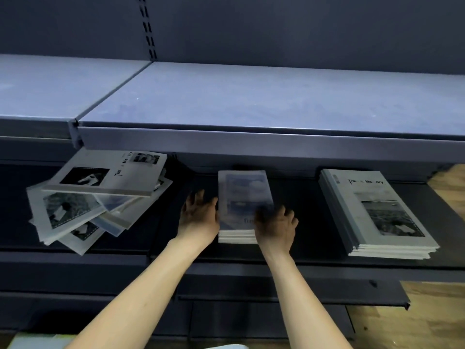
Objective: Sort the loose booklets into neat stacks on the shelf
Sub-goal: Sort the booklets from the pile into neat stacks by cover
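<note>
A loose, fanned-out heap of grey booklets (95, 197) lies at the left of the dark middle shelf (302, 222). A small neat stack of blue-covered booklets (241, 195) sits in the middle. My left hand (198, 217) presses flat against the stack's left side, fingers straight. My right hand (276, 225) rests on the stack's near right corner, fingers spread and blurred. A taller tidy stack of grey booklets (377, 212) stands at the right.
A grey upper shelf (251, 102) overhangs the booklets, its front lip just above them. A lower dark shelf (327, 290) juts out below my forearms. Wooden floor (427, 323) shows at the right.
</note>
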Motion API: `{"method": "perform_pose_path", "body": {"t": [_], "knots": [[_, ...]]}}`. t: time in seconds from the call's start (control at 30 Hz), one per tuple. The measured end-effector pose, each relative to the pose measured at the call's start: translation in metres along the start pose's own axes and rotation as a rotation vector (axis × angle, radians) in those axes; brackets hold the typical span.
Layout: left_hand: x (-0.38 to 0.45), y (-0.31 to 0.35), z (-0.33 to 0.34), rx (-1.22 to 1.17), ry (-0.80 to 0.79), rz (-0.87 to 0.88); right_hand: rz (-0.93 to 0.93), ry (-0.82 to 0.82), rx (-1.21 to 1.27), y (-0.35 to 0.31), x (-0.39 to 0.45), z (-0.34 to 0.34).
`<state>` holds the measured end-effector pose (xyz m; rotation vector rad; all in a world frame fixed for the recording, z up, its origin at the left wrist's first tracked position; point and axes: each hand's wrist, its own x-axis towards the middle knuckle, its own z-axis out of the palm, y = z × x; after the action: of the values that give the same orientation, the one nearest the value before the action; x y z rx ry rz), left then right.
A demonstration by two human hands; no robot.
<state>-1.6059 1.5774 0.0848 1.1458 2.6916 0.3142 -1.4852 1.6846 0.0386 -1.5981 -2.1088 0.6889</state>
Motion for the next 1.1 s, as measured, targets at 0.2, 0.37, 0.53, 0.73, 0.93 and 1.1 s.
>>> {"method": "perform_pose_path", "body": {"t": [0.2,0.37,0.53,0.73,0.93,1.1], "knots": [[-0.001,0.003,-0.003,-0.001,0.013,0.003,0.010,-0.068,0.046,0.000,0.003,-0.002],[-0.004,0.002,-0.003,0.003,0.002,-0.007,0.022,-0.093,0.052,0.000,0.004,-0.005],[-0.008,0.003,-0.004,0.015,0.025,0.001,-0.003,-0.052,0.042,0.001,0.002,-0.012],[-0.015,-0.001,-0.001,0.067,0.022,-0.017,-0.236,-0.123,0.015,-0.012,-0.008,-0.021],[-0.031,-0.008,-0.002,0.151,0.043,-0.067,-0.389,-0.253,-0.106,-0.028,-0.019,-0.029],[-0.053,-0.019,-0.004,0.184,0.139,-0.062,-0.496,-0.287,-0.190,-0.028,-0.035,-0.025]]}}
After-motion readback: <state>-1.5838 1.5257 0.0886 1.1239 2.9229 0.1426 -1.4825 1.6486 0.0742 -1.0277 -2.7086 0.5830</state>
